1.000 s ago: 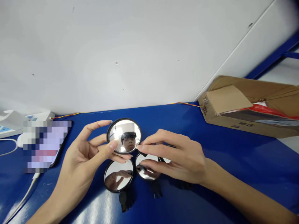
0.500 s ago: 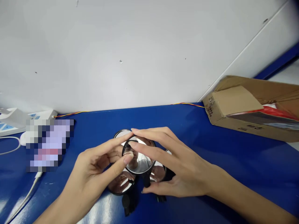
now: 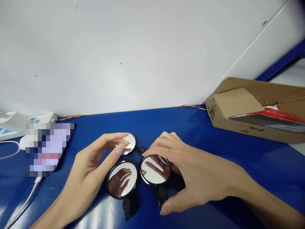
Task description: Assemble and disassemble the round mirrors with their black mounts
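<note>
Small round mirrors with black rims and black clamp mounts are grouped on the blue table. My left hand [image 3: 91, 168] is open with curved fingers, its fingertips in front of the back mirror [image 3: 130, 143]. Below those fingers is the front left mirror [image 3: 122, 179], its mount towards me. My right hand [image 3: 190, 171] arches with fingers and thumb apart around the right mirror [image 3: 155, 170]. Its index fingertip is at that mirror's upper rim, and its thumb is beside the mount [image 3: 162, 195]. A dark rounded part under my right palm is mostly hidden. Small black fittings [image 3: 141, 150] lie between the mirrors.
A phone [image 3: 51, 148] with a blurred screen lies at left, a white cable [image 3: 30, 197] plugged into it. Behind it is a white power strip [image 3: 45, 118]. An open cardboard box [image 3: 238, 101] stands at right. Thin coloured wires [image 3: 71, 117] run along the white wall [image 3: 143, 57].
The mirror held up between both hands has gone down to the right among the others. My hands have moved apart, and my right hand's fingers have shifted off the mirror's face.
</note>
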Action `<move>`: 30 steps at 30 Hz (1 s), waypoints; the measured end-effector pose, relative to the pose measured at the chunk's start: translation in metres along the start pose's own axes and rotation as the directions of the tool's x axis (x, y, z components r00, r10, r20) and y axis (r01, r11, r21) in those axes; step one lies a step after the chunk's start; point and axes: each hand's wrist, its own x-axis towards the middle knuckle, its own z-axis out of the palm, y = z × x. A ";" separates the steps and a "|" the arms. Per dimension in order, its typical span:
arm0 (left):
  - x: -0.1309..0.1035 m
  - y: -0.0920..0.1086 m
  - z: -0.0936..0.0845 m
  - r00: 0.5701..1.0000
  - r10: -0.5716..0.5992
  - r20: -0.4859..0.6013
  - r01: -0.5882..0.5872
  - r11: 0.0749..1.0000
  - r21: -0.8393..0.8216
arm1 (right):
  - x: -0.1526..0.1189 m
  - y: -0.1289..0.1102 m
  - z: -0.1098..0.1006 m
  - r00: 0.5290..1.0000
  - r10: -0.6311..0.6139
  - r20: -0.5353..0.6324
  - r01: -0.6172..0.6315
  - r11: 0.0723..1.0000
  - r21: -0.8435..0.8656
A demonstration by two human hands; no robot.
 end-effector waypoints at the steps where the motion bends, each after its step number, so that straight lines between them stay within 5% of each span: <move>1: 0.001 -0.001 0.000 1.000 -0.008 -0.007 0.008 1.000 -0.004 | 0.000 0.000 0.002 1.000 -0.008 -0.012 0.008 1.000 -0.024; 11: 0.015 -0.020 -0.012 0.995 0.043 -0.090 -0.008 0.935 0.354 | 0.000 -0.005 0.003 0.998 -0.042 -0.042 0.040 0.999 -0.037; 18: 0.024 -0.030 -0.016 0.994 0.088 0.070 -0.109 0.915 0.389 | 0.004 0.005 0.003 0.985 -0.006 -0.175 0.013 0.999 0.036; 26: 0.029 -0.045 -0.022 0.974 0.072 0.217 -0.185 0.806 0.562 | 0.006 0.022 0.013 0.992 0.024 -0.121 -0.020 0.999 0.038; 30: 0.031 -0.046 -0.024 0.973 0.083 0.216 -0.189 0.824 0.534 | 0.007 0.028 0.011 0.985 0.033 -0.167 -0.041 0.998 -0.046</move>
